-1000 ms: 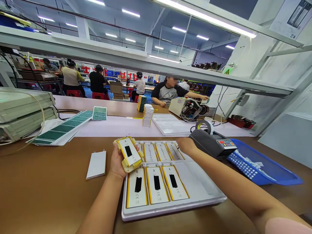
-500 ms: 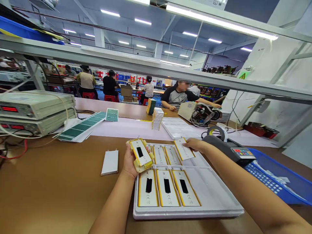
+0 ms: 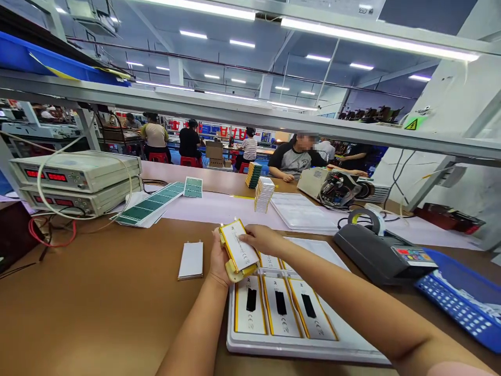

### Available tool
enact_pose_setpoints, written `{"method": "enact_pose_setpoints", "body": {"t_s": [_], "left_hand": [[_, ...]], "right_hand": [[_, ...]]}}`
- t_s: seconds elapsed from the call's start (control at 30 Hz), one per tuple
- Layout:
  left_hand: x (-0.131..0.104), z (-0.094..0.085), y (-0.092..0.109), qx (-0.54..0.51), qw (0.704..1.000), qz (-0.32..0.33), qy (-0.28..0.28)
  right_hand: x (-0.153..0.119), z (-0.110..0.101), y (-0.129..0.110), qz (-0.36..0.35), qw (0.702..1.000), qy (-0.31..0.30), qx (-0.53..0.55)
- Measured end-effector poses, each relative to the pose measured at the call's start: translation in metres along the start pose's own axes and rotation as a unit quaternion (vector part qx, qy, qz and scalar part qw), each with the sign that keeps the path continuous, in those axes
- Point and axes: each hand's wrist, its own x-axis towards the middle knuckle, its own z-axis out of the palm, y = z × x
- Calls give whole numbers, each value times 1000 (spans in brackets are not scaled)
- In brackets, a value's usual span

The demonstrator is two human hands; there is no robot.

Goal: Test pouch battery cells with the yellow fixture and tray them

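Observation:
My left hand [image 3: 218,263] is wrapped round a pale yellow holder [image 3: 235,275], raised over the tray's left edge. A white pouch battery cell [image 3: 239,249] with yellow edges lies over the holder, hiding what is under it. My right hand [image 3: 261,237] pinches this cell at its right side. Below sits a white plastic tray [image 3: 246,345]. Its front row holds three cells with black tape patches, such as the middle taped cell [image 3: 281,308]. Behind them an untaped cell [image 3: 270,262] shows partly, with my right forearm covering part of the tray.
Thin white cells [image 3: 191,260] lie left of my hands. A tape dispenser [image 3: 376,250] and a blue basket [image 3: 462,308] stand right. Farther back are stacked cells [image 3: 264,194], green sheets [image 3: 152,203], meters [image 3: 78,175] and an opened machine [image 3: 332,185]. A co-worker [image 3: 299,159] sits opposite.
My right hand has carried an untaped cell left from the tray's back row onto the holder, over the black-taped cell seen there before. The view has shifted slightly.

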Motion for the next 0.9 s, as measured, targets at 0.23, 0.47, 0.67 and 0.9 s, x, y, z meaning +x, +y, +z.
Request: {"method": "enact_pose_setpoints", "body": {"t_s": [0.23, 0.47, 0.67, 0.9], "left_hand": [[-4, 1, 10, 16, 1000, 5, -19], [-3, -1, 23, 62, 993, 88, 51], [4, -6, 49, 90, 970, 157, 165], [-9, 1, 82, 152, 915, 257, 272]], "right_hand": [[-50, -11, 48, 74, 984, 110, -120], [-63, 20, 133, 168, 970, 160, -66], [-58, 37, 152, 156, 966, 207, 25], [-60, 41, 155, 99, 963, 213, 130]]}}
